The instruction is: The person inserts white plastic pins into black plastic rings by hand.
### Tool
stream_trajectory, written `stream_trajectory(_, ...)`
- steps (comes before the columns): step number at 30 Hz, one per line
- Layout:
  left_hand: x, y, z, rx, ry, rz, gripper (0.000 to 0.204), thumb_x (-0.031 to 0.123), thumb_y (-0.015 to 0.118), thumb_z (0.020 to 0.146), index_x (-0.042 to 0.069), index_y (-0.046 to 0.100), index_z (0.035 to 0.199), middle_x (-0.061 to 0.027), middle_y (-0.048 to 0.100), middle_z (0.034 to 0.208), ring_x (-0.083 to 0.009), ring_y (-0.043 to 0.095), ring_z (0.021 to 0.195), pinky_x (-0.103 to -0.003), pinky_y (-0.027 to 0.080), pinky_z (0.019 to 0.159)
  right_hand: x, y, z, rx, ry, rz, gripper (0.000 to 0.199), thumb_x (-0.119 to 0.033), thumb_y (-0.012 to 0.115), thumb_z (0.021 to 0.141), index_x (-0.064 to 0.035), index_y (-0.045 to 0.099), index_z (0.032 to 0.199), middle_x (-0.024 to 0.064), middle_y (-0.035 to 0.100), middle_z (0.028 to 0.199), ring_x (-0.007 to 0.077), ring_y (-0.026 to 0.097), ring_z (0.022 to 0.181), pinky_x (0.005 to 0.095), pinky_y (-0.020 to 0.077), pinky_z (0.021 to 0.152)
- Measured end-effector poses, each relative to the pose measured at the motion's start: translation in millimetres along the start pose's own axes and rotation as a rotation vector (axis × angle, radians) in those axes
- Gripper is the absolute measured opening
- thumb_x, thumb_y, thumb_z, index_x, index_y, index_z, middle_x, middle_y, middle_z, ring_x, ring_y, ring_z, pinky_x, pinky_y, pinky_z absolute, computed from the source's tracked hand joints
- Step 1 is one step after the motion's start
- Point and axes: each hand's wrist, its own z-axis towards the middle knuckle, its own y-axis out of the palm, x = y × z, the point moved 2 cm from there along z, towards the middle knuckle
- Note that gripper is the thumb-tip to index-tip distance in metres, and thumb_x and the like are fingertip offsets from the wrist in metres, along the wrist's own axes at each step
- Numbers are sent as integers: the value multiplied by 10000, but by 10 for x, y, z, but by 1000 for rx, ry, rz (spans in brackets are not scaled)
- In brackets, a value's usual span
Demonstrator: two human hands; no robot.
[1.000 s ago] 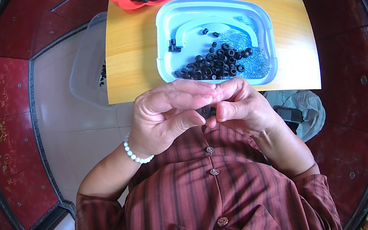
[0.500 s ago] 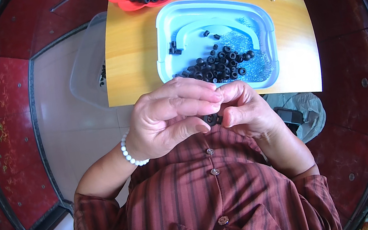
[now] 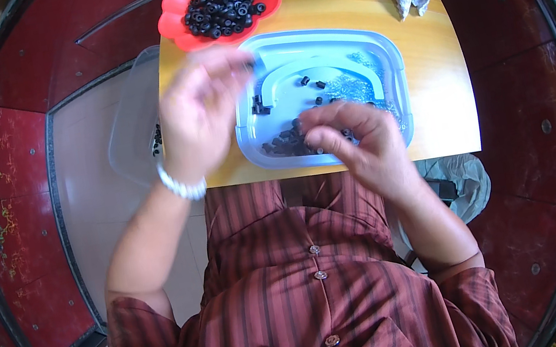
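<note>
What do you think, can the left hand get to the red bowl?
Probably yes: the left hand is close to the red bowl, nothing seems to stand between them, and the bowl is open on top.

head | left fisheye, head-worn | faces down | shirt (image 3: 279, 307) close below, table (image 3: 440, 111) farther out

A crumpled translucent bag (image 3: 475, 185) shows beside dark red panels (image 3: 532, 158).

At centre, a pale-blue tray (image 3: 313, 36) of black parts (image 3: 282, 145) was overlapped by the right hand (image 3: 360, 140); at centre-left, the left hand (image 3: 197, 117) was blurred.
</note>
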Motion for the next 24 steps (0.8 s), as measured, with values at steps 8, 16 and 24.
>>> stream_trajectory(8, -639, -308, 1243, 212, 31, 473, 237, 112, 677, 739, 25, 682, 959, -129, 659, 812, -211, 636, 727, -320, 504, 676, 267, -275, 429, 35, -76, -724, 85, -104, 627, 763, -51, 683, 799, 108, 645, 787, 285, 618, 781, 397, 430, 741)
stream_trajectory(16, -419, 5, 752, -255, 146, 569, 87, 121, 664, 775, 70, 696, 838, -76, 654, 773, -213, 638, 732, -296, 498, 682, 218, -280, 529, -32, -129, -873, 72, -109, 625, 752, -81, 687, 777, 94, 647, 782, 273, 620, 810, 408, 424, 732)
stream_trajectory(24, -280, 466, -127, -461, 87, 612, 136, 170, 678, 715, 98, 674, 831, -55, 642, 782, -253, 602, 773, -374, 460, 718, 283, -260, 610, -102, -71, -981, 110, -155, 628, 753, -99, 688, 826, 92, 656, 816, 272, 622, 831, 419, 405, 787)
